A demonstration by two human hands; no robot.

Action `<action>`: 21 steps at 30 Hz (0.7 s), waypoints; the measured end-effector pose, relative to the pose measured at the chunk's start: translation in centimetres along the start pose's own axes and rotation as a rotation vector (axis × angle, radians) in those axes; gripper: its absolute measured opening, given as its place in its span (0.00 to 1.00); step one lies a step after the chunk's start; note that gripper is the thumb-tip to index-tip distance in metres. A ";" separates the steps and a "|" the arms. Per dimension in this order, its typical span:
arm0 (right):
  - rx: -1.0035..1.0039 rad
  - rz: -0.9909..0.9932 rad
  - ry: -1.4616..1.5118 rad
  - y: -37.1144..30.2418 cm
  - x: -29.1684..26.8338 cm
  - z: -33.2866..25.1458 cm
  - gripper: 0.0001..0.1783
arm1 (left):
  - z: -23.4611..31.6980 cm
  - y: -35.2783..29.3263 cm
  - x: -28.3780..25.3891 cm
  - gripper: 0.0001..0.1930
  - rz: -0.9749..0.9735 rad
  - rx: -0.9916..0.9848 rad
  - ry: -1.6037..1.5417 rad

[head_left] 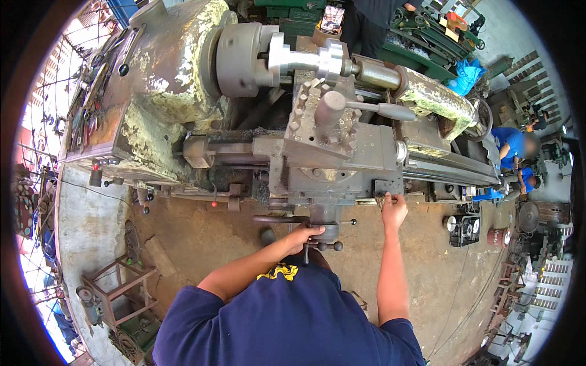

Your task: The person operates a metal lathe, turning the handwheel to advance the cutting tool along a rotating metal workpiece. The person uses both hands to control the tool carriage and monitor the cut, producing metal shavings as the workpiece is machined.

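Workshop with one bare brown floor (427, 274), scuffed; brown metal frame (119, 280), one, standing on it at left beside one pale wooden board (160, 256). Far left, rust-brown flat top on the machine bears a heap of hand tools (91, 100), too tangled to count. Next, one bulky lathe headstock (168, 76) with peeling cream paint; one thick grey cylindrical chuck (239, 61) on its right. One shiny silver metal workpiece (303, 60) sits between chuck and tailstock, two broad discs on it. In front of it, one grey steel tool post (323, 116), many bolts, one lever with a tapered grip (397, 111).

Left hand (300, 238): at one grey cylindrical hub (328, 231), thumb laid over it, fingers partly bent; cannot tell how tightly. Right hand (394, 211): fingers drawn narrow at the lower edge of one small dark plate (387, 186); cannot tell whether anything is pinched.

Further right, one cream-painted tailstock (436, 100), one handwheel (482, 121). On the floor, one black openwork crate (463, 236) with pale round pieces, number unclear; beside it one red bucket (499, 238), contents unreadable. Far right, two people in blue shirts (508, 145).
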State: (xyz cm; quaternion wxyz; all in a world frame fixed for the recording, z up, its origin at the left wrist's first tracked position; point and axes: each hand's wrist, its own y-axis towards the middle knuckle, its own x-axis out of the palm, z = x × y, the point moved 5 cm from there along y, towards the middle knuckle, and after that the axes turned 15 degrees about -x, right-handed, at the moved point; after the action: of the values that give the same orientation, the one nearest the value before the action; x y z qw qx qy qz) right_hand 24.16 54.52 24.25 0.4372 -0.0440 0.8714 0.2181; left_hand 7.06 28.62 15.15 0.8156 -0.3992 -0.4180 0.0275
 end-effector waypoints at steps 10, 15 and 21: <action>-0.025 0.041 -0.056 -0.2 0.5 1.0 0.14 | 0.9 -1.2 0.8 0.29 0.129 0.037 0.084; 0.045 -0.003 -0.047 0.1 0.9 1.9 0.15 | 1.1 -1.9 1.1 0.25 0.088 0.083 0.062; 0.079 -0.064 -0.090 0.2 0.6 1.1 0.16 | 0.9 -2.3 0.3 0.31 0.061 0.123 0.119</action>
State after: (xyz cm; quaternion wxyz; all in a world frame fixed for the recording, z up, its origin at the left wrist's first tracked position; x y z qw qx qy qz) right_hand 24.56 55.28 23.23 0.4840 -0.0448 0.8570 0.1711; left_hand 5.95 27.76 17.23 0.8607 -0.3617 -0.3541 0.0543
